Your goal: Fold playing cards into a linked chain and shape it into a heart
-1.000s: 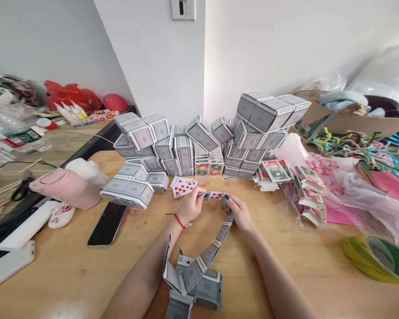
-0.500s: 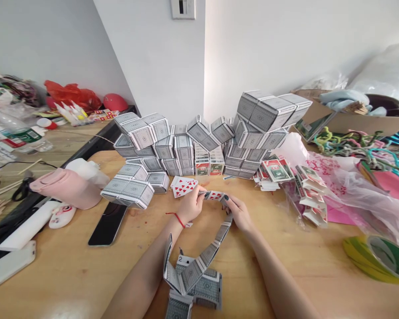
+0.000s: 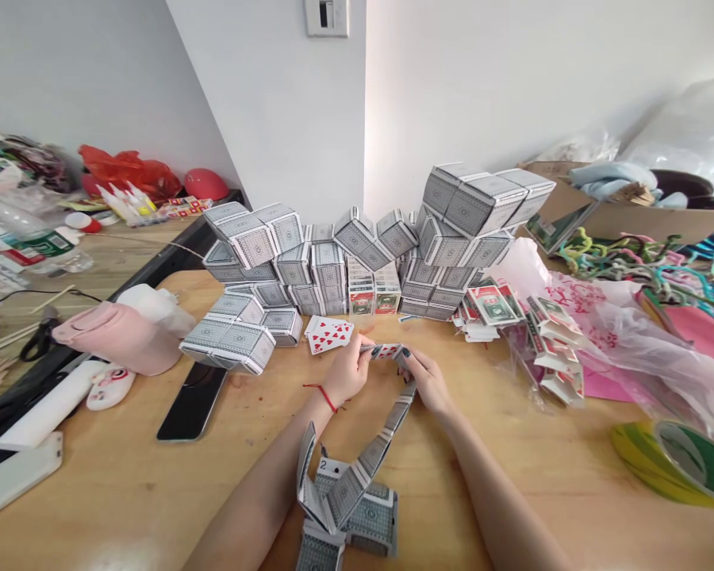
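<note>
Both my hands pinch a folded playing card [image 3: 386, 350] showing red pips, held above the table. My left hand [image 3: 350, 371], with a red string at the wrist, grips its left end. At the other end, my right hand [image 3: 424, 377] has dark-nailed fingers closed on the card. From beneath my right hand a chain of folded cards [image 3: 369, 464] with grey patterned backs curves down toward me. It meets more folded cards [image 3: 374, 519] between my forearms. Loose playing cards [image 3: 328, 336], a ten of hearts on top, lie just beyond my left hand.
Stacked card blocks [image 3: 327, 274] line the back, with a closer block [image 3: 229, 337] on the left. Left are a phone [image 3: 191, 403] and pink bottle [image 3: 117, 335]. Right are card boxes [image 3: 493, 304], empty cartons [image 3: 556, 349], plastic bag [image 3: 607, 317] and yellow-green tape [image 3: 678, 464].
My left hand has shifted slightly right along the card and its wrist has turned a little. The raised flap of the chain has moved slightly right. My right hand stays almost still.
</note>
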